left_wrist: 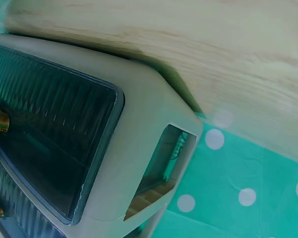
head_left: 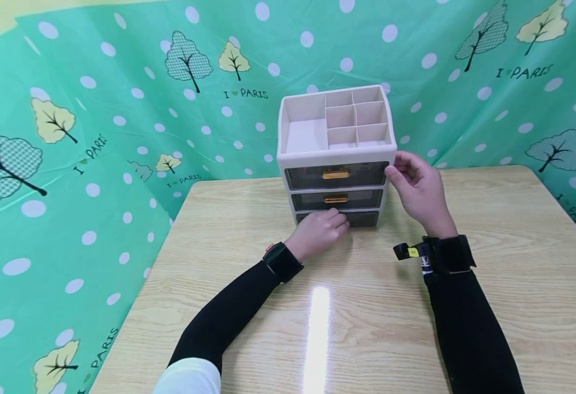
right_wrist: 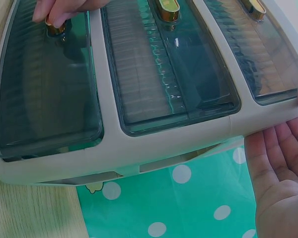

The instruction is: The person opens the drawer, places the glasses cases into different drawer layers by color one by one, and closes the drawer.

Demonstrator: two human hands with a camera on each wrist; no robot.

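A white desktop drawer organizer [head_left: 337, 155] stands upright on the table, with three dark see-through drawers stacked below an open divided top. My left hand [head_left: 319, 234] is at the bottom drawer [head_left: 365, 220], fingers pinching its gold handle [right_wrist: 56, 28]. That handle is mostly hidden behind the fingers. The bottom drawer's front looks nearly flush with the frame. My right hand [head_left: 423, 191] grips the organizer's upper right edge, thumb on the front and fingers along the side wall. The middle drawer [right_wrist: 171, 69] and top drawer [head_left: 361, 176] are closed.
The organizer sits near the back of the light wooden table [head_left: 233, 235]. Behind it hangs a green dotted cloth [head_left: 248, 131] with tree prints. A bright light reflection [head_left: 317, 334] lies on the tabletop in front.
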